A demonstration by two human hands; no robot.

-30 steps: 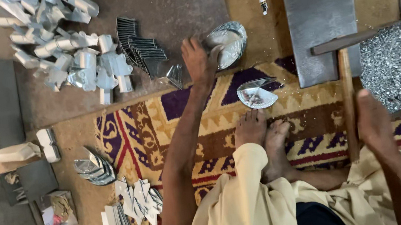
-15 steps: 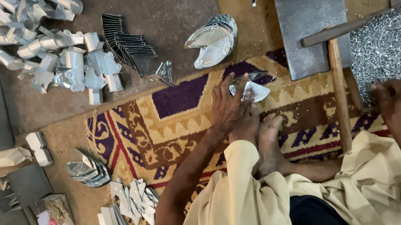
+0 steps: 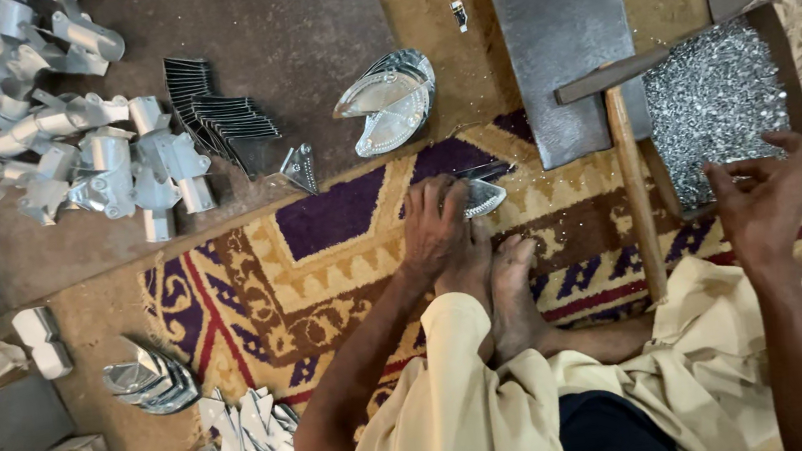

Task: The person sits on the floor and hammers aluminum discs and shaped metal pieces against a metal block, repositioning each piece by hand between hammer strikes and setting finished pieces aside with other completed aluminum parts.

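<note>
Folded metal brackets (image 3: 81, 151) heaped on the floor, beside a stack of dark plates (image 3: 217, 115).

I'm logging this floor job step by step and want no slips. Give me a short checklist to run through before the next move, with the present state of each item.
1. Left hand on the small metal piece lying on the rug: ok, fingers rest on it.
2. Piece steadied near the feet: ok, it lies just ahead of the toes.
3. Right hand at the tray of small metal bits: ok, it is at the tray's near edge.
4. A bit held in the right hand: cannot tell, fingers are curled.
5. Hammer within reach: ok, it lies between the hands, untouched.
</note>
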